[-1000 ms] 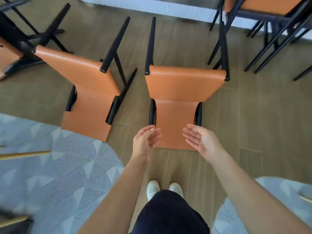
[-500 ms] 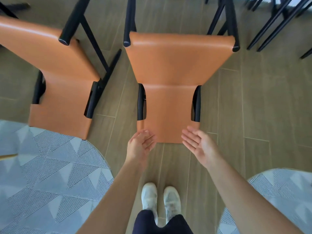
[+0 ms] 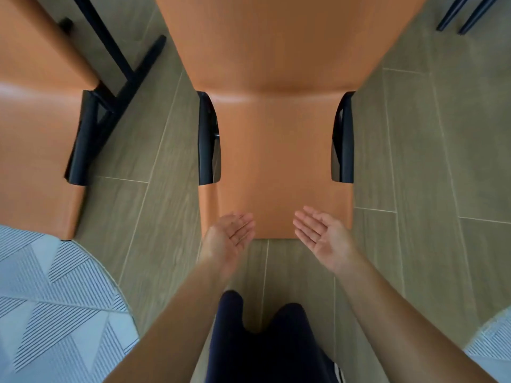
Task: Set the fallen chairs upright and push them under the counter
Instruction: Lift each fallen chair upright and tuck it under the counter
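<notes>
- The left hand (image 3: 231, 234) is turned palm up in the lower middle of the frame, its fingers straight and close together, with nothing in it.
- Its fingertips overlap the bottom edge of the chair's backrest; whether they touch it cannot be told.
- The right hand (image 3: 322, 236) is also palm up and fully spread, holding nothing. Its fingers reach over the lower right corner of the same backrest, and contact there cannot be told either.
- Both bare forearms run down to the bottom corners of the frame, with dark trousers (image 3: 262, 349) between them.
- The orange chair (image 3: 276, 147) fills the centre and top of the frame. It lies tipped over on the floor (image 3: 428, 161), its narrow backrest nearest the hands and its wider seat at the top edge.
- Black frame pieces (image 3: 206, 139) show on both sides where seat and backrest meet.
- A second orange chair (image 3: 36, 134) lies tipped at the left edge, apart from the first, its black legs (image 3: 119, 51) slanting toward the upper left.
- A grey rug (image 3: 55, 299) with striped triangles covers the lower left; a similar patterned piece shows in the lower right corner.
- Dark legs of other furniture (image 3: 464, 15) cross the upper right corner.
</notes>
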Action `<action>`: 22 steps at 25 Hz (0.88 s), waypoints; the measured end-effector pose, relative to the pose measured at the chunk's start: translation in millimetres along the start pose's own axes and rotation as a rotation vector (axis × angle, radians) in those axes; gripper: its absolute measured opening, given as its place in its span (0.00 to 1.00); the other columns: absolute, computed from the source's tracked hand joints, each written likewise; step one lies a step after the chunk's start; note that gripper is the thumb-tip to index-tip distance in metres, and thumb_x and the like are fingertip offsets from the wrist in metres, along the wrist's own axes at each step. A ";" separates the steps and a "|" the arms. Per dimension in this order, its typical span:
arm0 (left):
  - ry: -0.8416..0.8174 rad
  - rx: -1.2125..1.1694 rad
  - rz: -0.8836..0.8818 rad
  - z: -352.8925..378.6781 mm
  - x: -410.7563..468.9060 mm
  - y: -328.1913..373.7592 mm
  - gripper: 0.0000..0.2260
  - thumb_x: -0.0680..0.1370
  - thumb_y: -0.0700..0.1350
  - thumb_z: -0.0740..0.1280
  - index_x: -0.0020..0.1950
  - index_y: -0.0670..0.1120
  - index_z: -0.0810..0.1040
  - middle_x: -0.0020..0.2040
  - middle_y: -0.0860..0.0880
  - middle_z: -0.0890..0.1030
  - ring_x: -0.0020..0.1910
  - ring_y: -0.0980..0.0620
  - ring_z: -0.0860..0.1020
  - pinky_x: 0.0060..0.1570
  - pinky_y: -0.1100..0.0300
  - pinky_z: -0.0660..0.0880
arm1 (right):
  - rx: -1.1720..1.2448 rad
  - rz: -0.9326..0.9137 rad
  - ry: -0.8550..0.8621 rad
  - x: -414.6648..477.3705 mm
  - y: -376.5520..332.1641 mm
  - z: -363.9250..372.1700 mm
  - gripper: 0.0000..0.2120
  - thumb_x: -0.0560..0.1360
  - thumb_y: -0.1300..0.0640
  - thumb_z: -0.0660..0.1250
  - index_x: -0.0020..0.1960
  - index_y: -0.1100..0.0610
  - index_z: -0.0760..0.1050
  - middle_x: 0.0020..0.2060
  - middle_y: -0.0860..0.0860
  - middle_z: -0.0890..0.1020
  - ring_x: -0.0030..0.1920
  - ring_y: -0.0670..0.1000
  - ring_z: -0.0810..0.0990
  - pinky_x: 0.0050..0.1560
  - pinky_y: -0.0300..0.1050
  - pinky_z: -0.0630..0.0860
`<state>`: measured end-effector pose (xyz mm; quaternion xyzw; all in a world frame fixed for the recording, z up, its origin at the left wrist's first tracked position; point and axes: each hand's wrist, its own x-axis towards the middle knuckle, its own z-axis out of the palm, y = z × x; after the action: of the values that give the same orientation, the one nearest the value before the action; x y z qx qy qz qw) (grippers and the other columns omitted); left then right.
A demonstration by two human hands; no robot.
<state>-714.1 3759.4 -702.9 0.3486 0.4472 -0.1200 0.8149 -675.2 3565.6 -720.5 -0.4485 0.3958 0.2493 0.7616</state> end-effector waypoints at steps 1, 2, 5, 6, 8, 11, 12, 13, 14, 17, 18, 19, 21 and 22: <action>-0.008 0.006 -0.002 -6.6 15.8 -8.5 0.10 0.81 0.40 0.58 0.61 0.42 0.75 0.53 0.43 0.82 0.52 0.48 0.81 0.49 0.57 0.76 | 0.015 -0.001 0.000 16.2 7.6 -5.4 0.12 0.83 0.61 0.56 0.59 0.59 0.77 0.54 0.57 0.84 0.56 0.54 0.82 0.51 0.48 0.78; -0.023 0.023 0.001 -11.5 28.2 -14.0 0.10 0.81 0.40 0.58 0.60 0.43 0.76 0.53 0.44 0.82 0.53 0.48 0.80 0.50 0.57 0.76 | 0.033 -0.005 0.000 28.4 12.7 -9.9 0.12 0.83 0.61 0.55 0.60 0.58 0.76 0.54 0.56 0.84 0.55 0.54 0.82 0.50 0.48 0.78; -0.063 0.058 0.036 -28.7 67.5 -29.9 0.10 0.81 0.40 0.58 0.58 0.45 0.77 0.56 0.44 0.82 0.57 0.48 0.79 0.54 0.55 0.75 | 0.061 -0.026 -0.026 68.2 29.7 -21.9 0.13 0.83 0.60 0.55 0.64 0.57 0.73 0.52 0.56 0.84 0.54 0.54 0.82 0.49 0.47 0.78; -0.076 0.057 0.041 -33.5 78.0 -33.7 0.10 0.81 0.40 0.58 0.58 0.45 0.77 0.56 0.44 0.82 0.57 0.47 0.79 0.54 0.55 0.76 | 0.058 -0.032 -0.037 79.5 34.4 -25.4 0.13 0.83 0.60 0.55 0.64 0.56 0.73 0.51 0.55 0.85 0.54 0.54 0.82 0.49 0.47 0.78; -0.094 0.031 0.033 -42.2 95.2 -42.3 0.11 0.81 0.41 0.58 0.58 0.44 0.77 0.56 0.44 0.82 0.57 0.47 0.79 0.55 0.54 0.75 | 0.047 -0.034 -0.060 99.7 43.0 -30.9 0.13 0.83 0.59 0.55 0.64 0.57 0.73 0.51 0.55 0.84 0.54 0.54 0.82 0.50 0.48 0.78; -0.098 -0.017 -0.003 -49.4 113.2 -54.5 0.11 0.80 0.40 0.58 0.57 0.40 0.77 0.54 0.41 0.82 0.56 0.44 0.79 0.54 0.53 0.76 | 0.074 -0.022 -0.073 123.3 50.5 -36.2 0.13 0.83 0.60 0.55 0.63 0.58 0.74 0.51 0.56 0.84 0.54 0.55 0.81 0.51 0.49 0.77; -0.097 -0.024 -0.020 -51.1 117.6 -59.0 0.11 0.80 0.40 0.58 0.57 0.39 0.77 0.54 0.40 0.82 0.56 0.44 0.80 0.53 0.52 0.76 | 0.081 -0.018 -0.077 129.0 53.2 -38.6 0.13 0.83 0.60 0.55 0.62 0.58 0.74 0.51 0.56 0.84 0.54 0.55 0.81 0.51 0.49 0.77; -0.091 -0.026 -0.036 -52.7 121.2 -62.9 0.10 0.80 0.39 0.59 0.57 0.37 0.76 0.55 0.39 0.82 0.55 0.43 0.80 0.52 0.52 0.77 | 0.081 -0.015 -0.080 133.6 55.9 -40.8 0.12 0.83 0.60 0.55 0.62 0.58 0.75 0.51 0.56 0.84 0.54 0.55 0.81 0.51 0.49 0.77; -0.080 -0.026 -0.052 -54.1 124.1 -66.3 0.10 0.79 0.39 0.59 0.56 0.36 0.76 0.55 0.38 0.81 0.55 0.43 0.79 0.51 0.52 0.77 | 0.081 -0.011 -0.079 136.4 58.7 -43.1 0.12 0.83 0.60 0.55 0.61 0.59 0.75 0.51 0.57 0.84 0.54 0.55 0.81 0.52 0.50 0.77; -0.020 -0.036 -0.079 -58.3 130.3 -75.7 0.10 0.79 0.39 0.60 0.56 0.35 0.75 0.57 0.36 0.79 0.55 0.41 0.78 0.54 0.51 0.75 | 0.111 0.010 -0.042 139.6 66.7 -54.2 0.13 0.83 0.59 0.55 0.59 0.60 0.76 0.51 0.57 0.84 0.54 0.56 0.81 0.55 0.51 0.76; 0.005 -0.047 -0.085 -60.1 132.5 -78.4 0.10 0.79 0.39 0.60 0.56 0.34 0.74 0.58 0.36 0.78 0.56 0.41 0.78 0.56 0.50 0.75 | 0.126 0.023 -0.022 139.6 70.1 -58.3 0.13 0.83 0.59 0.55 0.59 0.61 0.76 0.51 0.58 0.84 0.53 0.57 0.81 0.56 0.51 0.76; 0.027 -0.059 -0.089 -62.2 134.6 -80.5 0.11 0.79 0.39 0.61 0.58 0.34 0.73 0.60 0.35 0.77 0.57 0.40 0.77 0.57 0.49 0.74 | 0.138 0.037 0.001 139.1 73.5 -61.7 0.12 0.82 0.59 0.55 0.57 0.62 0.76 0.50 0.59 0.83 0.52 0.57 0.81 0.55 0.52 0.76; 0.057 -0.069 -0.091 -66.1 139.4 -84.9 0.16 0.79 0.38 0.61 0.66 0.34 0.68 0.63 0.34 0.73 0.60 0.39 0.75 0.60 0.49 0.73 | 0.159 0.069 0.048 139.0 82.0 -68.4 0.11 0.82 0.60 0.56 0.54 0.63 0.76 0.50 0.60 0.82 0.51 0.59 0.80 0.54 0.53 0.75; 0.068 -0.067 -0.088 -67.6 142.3 -86.7 0.19 0.79 0.38 0.61 0.69 0.34 0.65 0.65 0.34 0.72 0.62 0.38 0.74 0.61 0.49 0.73 | 0.166 0.085 0.067 138.8 86.4 -71.4 0.11 0.81 0.60 0.57 0.53 0.64 0.76 0.50 0.61 0.82 0.51 0.60 0.80 0.55 0.53 0.75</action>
<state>-720.4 3758.4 -882.5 0.3050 0.4934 -0.1287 0.8043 -687.6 3547.0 -897.5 -0.3747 0.4591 0.2325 0.7713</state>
